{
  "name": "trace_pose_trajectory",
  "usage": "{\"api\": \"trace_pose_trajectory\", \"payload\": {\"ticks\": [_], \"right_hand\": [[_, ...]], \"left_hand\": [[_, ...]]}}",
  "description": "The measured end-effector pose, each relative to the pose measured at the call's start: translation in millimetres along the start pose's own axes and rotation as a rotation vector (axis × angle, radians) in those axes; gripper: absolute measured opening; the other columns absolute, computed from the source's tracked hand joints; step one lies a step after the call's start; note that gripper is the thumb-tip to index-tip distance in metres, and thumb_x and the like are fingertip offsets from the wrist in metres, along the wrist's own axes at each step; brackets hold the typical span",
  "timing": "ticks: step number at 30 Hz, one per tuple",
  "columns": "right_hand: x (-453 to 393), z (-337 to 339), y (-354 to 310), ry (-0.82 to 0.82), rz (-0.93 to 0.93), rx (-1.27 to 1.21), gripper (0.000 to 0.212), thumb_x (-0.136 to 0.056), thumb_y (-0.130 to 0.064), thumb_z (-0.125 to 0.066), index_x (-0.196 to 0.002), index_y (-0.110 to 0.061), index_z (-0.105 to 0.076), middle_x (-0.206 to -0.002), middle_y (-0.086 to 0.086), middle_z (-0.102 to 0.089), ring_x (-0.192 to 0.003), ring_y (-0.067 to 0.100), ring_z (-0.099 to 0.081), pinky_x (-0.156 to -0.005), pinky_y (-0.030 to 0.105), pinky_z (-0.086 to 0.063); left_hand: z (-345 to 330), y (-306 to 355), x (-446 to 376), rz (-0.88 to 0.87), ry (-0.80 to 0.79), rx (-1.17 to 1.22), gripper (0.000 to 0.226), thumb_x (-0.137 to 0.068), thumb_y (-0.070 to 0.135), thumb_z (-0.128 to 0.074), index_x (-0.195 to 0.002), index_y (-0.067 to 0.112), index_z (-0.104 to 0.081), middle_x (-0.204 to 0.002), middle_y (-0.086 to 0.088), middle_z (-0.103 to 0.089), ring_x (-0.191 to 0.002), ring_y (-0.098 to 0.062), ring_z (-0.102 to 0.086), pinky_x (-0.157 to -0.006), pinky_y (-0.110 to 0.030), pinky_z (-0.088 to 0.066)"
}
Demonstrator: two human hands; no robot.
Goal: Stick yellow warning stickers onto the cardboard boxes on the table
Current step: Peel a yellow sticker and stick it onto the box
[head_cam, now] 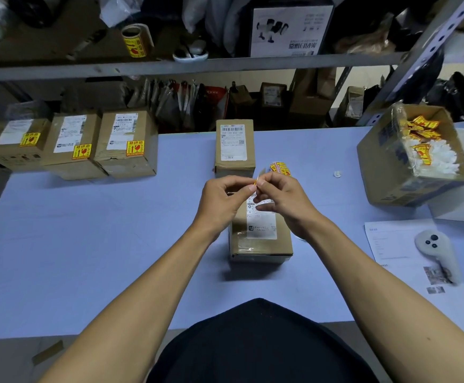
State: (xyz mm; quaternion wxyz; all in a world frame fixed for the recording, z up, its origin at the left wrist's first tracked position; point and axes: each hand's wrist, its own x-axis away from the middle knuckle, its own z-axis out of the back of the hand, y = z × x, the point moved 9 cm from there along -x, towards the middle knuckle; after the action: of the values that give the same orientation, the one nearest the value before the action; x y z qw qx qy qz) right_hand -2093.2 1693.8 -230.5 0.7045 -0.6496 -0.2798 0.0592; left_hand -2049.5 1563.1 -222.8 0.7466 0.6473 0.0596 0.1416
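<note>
Head view: both my hands meet above the near box, working one sticker loose.
Sticker in hand: a small yellow warning sticker (pixel 256 181) shows only as a thin edge between my fingertips, held in the air over the near box.
Left hand: my left hand (pixel 223 200) pinches the sticker's edge with thumb and forefinger.
Right hand: my right hand (pixel 282 199) pinches it from the other side, and a short strip of yellow stickers (pixel 280 168) sticks up behind its knuckles; whether that strip is in my grip I cannot tell.
Step in hand: I judge I am peeling the sticker off its backing; it is not yet on a box.
Next move: it calls for a clean peel, then laying the sticker flat on bare cardboard of the near brown cardboard box (pixel 261 239), clear of its white shipping label.
Boxes unstickered: two, the near one under my hands and a second brown cardboard box (pixel 235 146) standing just beyond it.
Boxes done: three brown cardboard boxes (pixel 73 145) in a row at the far left, each with one yellow sticker.
Waste: one large open cardboard carton (pixel 391 172) at the right holds crumpled yellow and white backing scraps.
Spare supply: one roll of yellow stickers (pixel 135 40) on the shelf above.
Bench: the pale blue bench (pixel 114 244) carries all the boxes.
</note>
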Motion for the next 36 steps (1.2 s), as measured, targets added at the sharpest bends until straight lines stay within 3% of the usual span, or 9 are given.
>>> {"api": "trace_pose_trajectory", "payload": {"ticks": [11,16,24,32,36], "right_hand": [[1.9,0.4,-1.5,0.054,0.054,0.05,0.018,-0.102,-0.014,-0.052,-0.087,-0.014,-0.062,-0.079,0.001,-0.063,-0.076,0.011,-0.062,-0.07,0.028,-0.055],[3.0,0.6,-3.1,0.074,0.037,0.06,0.019,-0.101,-0.012,-0.051,-0.086,-0.012,-0.062,-0.08,0.003,-0.064,-0.076,0.011,-0.063,-0.07,0.03,-0.058],[4.9,1.6,-4.1,0.102,-0.003,-0.057,0.019,-0.097,-0.004,-0.053,-0.081,-0.006,-0.064,-0.079,0.009,-0.066,-0.074,0.016,-0.068,-0.072,0.039,-0.061],[3.9,4.3,-2.6,0.089,0.011,-0.025,0.018,-0.098,-0.009,-0.055,-0.083,-0.008,-0.066,-0.076,0.004,-0.067,-0.075,0.013,-0.068,-0.071,0.036,-0.06],[5.1,3.0,-2.0,0.044,0.034,-0.049,0.014,-0.1,-0.011,-0.056,-0.089,-0.007,-0.063,-0.078,0.004,-0.065,-0.079,0.014,-0.065,-0.07,0.034,-0.059]], "left_hand": [[-0.8,-0.6,0.5,0.029,0.024,0.073,0.013,-0.084,0.013,-0.077,-0.096,0.01,-0.079,-0.087,-0.001,-0.078,-0.088,-0.017,-0.074,-0.085,-0.031,-0.058],[-0.1,0.6,-0.1,0.009,0.022,0.037,0.014,-0.084,0.012,-0.077,-0.097,0.01,-0.079,-0.088,0.0,-0.078,-0.086,-0.013,-0.073,-0.081,-0.025,-0.057],[1.8,7.2,0.7,-0.049,0.025,-0.029,0.015,-0.083,0.007,-0.076,-0.097,0.01,-0.08,-0.089,-0.002,-0.077,-0.086,-0.013,-0.073,-0.082,-0.028,-0.058],[1.0,7.6,-1.6,-0.069,-0.009,-0.033,0.016,-0.083,0.008,-0.077,-0.097,0.014,-0.08,-0.09,-0.003,-0.076,-0.087,-0.016,-0.073,-0.085,-0.035,-0.059],[-0.3,7.3,-0.6,-0.043,-0.021,0.037,0.014,-0.083,0.008,-0.077,-0.097,0.008,-0.079,-0.089,-0.003,-0.077,-0.086,-0.015,-0.073,-0.08,-0.026,-0.057]]}}
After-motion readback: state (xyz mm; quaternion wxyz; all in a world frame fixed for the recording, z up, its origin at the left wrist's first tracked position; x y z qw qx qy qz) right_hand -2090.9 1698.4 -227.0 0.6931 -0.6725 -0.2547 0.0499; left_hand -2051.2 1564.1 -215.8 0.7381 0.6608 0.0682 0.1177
